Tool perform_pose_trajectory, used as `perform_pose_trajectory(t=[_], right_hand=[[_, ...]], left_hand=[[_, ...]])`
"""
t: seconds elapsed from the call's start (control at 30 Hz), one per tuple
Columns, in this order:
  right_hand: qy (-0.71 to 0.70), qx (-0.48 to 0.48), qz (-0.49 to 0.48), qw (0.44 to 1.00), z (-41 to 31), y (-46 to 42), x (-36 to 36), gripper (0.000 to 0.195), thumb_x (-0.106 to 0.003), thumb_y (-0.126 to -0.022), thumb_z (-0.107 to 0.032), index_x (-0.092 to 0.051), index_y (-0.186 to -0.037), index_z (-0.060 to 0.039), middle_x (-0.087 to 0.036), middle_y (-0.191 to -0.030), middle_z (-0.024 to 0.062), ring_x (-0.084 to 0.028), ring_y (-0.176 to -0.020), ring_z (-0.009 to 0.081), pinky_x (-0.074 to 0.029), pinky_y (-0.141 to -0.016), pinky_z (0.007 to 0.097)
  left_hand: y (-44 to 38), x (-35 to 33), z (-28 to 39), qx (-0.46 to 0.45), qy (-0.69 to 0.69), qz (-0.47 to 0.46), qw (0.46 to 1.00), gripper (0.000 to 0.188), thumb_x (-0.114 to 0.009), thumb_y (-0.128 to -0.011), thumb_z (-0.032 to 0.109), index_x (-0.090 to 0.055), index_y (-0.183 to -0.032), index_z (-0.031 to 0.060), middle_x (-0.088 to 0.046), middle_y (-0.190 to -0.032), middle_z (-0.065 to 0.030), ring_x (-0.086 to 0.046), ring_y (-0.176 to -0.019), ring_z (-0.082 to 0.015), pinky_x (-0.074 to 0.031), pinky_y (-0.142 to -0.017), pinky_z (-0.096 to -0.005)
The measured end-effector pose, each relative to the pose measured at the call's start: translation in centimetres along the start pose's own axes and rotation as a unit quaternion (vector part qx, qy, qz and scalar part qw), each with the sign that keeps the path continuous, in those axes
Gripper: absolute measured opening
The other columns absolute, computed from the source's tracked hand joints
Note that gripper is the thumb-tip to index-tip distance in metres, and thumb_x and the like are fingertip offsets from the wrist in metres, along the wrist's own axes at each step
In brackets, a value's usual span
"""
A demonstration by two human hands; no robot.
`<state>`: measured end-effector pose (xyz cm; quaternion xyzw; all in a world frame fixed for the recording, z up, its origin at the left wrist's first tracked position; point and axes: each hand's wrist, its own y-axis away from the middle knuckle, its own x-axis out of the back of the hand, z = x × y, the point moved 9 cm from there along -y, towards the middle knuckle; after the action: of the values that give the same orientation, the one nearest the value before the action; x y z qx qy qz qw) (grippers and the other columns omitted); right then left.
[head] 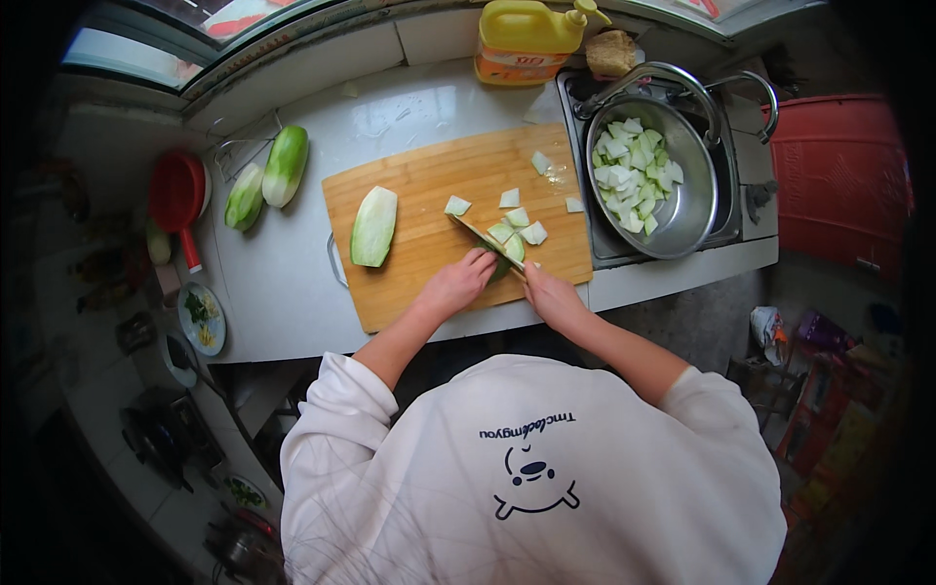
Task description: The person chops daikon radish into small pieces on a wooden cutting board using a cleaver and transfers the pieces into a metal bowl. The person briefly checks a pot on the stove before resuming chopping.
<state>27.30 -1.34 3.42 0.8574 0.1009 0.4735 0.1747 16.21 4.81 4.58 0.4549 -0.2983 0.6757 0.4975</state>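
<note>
My right hand [553, 292] grips the handle of a kitchen knife [486, 241], whose blade slants up and left over a wooden cutting board [417, 175]. Close against the blade, my left hand [461, 281] presses on a piece of pale green gourd [500, 268], mostly hidden by the fingers and knife. Several cut gourd pieces [534, 233] lie just beyond the blade, and others are scattered toward the board's far right. A peeled gourd half [374, 227] rests on the board's left part.
A steel basin [695, 212] of cut gourd sits in the sink [731, 197] under a curved faucet [684, 69]. Two gourds [286, 167] [244, 197] lie left of the board. Farther left are a red strainer [175, 191] and a plate [217, 333]. A yellow jug [526, 40] stands behind.
</note>
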Motion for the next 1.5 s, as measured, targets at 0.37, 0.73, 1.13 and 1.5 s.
perform_pose_trajectory(t=[0.37, 0.73, 1.13, 1.5], right_hand=[[-0.026, 0.003, -0.003, 1.0, -1.3, 2.1, 3.3, 0.018, -0.053, -0.092, -0.016, -0.042, -0.1, -0.0048, -0.061, -0.084, 0.0201, -0.062, -0.073, 0.0423, -0.049, -0.062, 0.0532], [-0.004, -0.005, -0.005, 1.0, -1.0, 3.0, 2.4, 0.018, -0.053, -0.093, -0.017, -0.041, -0.101, -0.0058, -0.061, -0.082, 0.0201, -0.062, -0.07, 0.0418, -0.049, -0.059, 0.0526], [-0.003, 0.03, 0.028, 0.999, -2.3, 1.6, 2.5, 0.019, -0.053, -0.093, -0.018, -0.042, -0.102, -0.0051, -0.061, -0.084, 0.0199, -0.062, -0.072, 0.0416, -0.049, -0.061, 0.053], [0.014, 0.005, 0.027, 1.0, -0.7, -0.5, -2.0, 0.019, -0.052, -0.094, -0.019, -0.043, -0.103, -0.0048, -0.062, -0.084, 0.0193, -0.062, -0.07, 0.0418, -0.049, -0.06, 0.0525]], left_hand=[[0.3, 0.0, -0.4, -0.001, -0.004, 0.002, 1.0, 0.034, -0.057, -0.086, 0.017, -0.061, -0.117, 0.0057, -0.056, -0.122, -0.0018, -0.051, -0.118, -0.0185, -0.057, -0.075, -0.0272], [0.5, 0.0, -0.5, -0.001, 0.009, 0.013, 1.0, 0.033, -0.055, -0.086, 0.015, -0.062, -0.117, 0.0061, -0.056, -0.121, -0.0016, -0.052, -0.117, -0.0183, -0.056, -0.074, -0.0261], [1.0, -0.8, -0.9, -0.007, 0.015, 0.034, 0.999, 0.032, -0.057, -0.085, 0.016, -0.062, -0.115, 0.0067, -0.057, -0.121, -0.0021, -0.053, -0.113, -0.0184, -0.056, -0.075, -0.0269], [1.5, -0.1, -0.4, -0.031, -0.031, 0.061, 0.997, 0.029, -0.058, -0.085, 0.017, -0.064, -0.112, 0.0094, -0.058, -0.118, -0.0006, -0.055, -0.11, -0.0178, -0.055, -0.074, -0.026]])
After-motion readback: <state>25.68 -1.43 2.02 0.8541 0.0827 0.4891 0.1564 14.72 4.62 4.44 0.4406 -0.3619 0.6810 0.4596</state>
